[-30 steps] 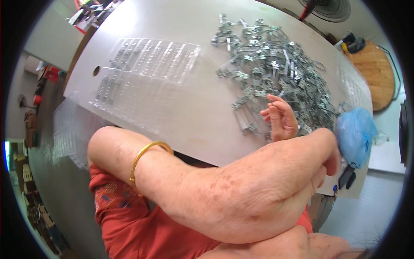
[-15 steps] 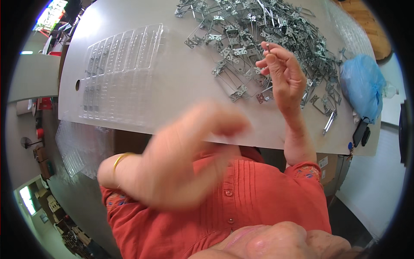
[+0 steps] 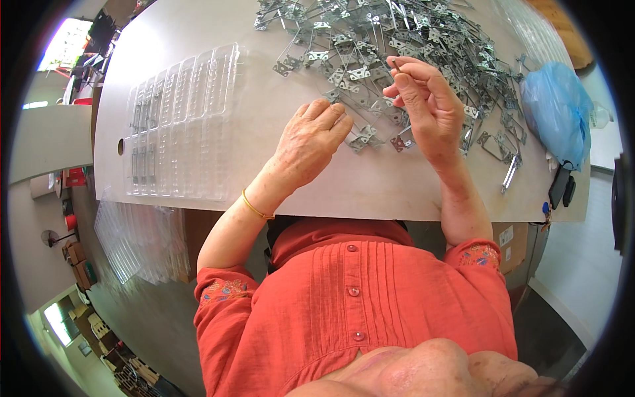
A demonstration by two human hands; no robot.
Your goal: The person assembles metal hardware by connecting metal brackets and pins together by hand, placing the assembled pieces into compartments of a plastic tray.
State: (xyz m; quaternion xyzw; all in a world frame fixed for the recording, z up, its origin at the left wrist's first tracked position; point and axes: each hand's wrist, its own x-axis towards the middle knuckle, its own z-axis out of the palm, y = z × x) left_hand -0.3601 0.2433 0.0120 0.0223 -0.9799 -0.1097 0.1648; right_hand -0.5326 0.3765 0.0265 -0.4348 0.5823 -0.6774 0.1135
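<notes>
My right hand (image 3: 430,106) is raised at the near edge of a heap of metal brackets (image 3: 440,40). Between its thumb and forefinger it pinches a thin metal pin (image 3: 397,65), and its other fingers curl loosely. To the left, my left hand (image 3: 311,139) is low over the table, back upward, with the fingers bent together. Its fingertips reach the loose brackets with thin rods at the heap's left edge; what lies under them is hidden. A clear plastic tray (image 3: 198,142) on the left holds several metal pieces (image 3: 142,165) in its left-hand slots.
A blue plastic bag (image 3: 557,112) sits at the table's right side, with dark keys or fobs (image 3: 561,185) in front of it. Clear plastic sheeting (image 3: 532,30) lies at the far right. More clear trays (image 3: 139,241) are stacked below the table's left front edge.
My left hand, blurred over my lap and the table edge before, has moved forward to the loose brackets. My right hand keeps its pinch on the pin, slightly shifted.
</notes>
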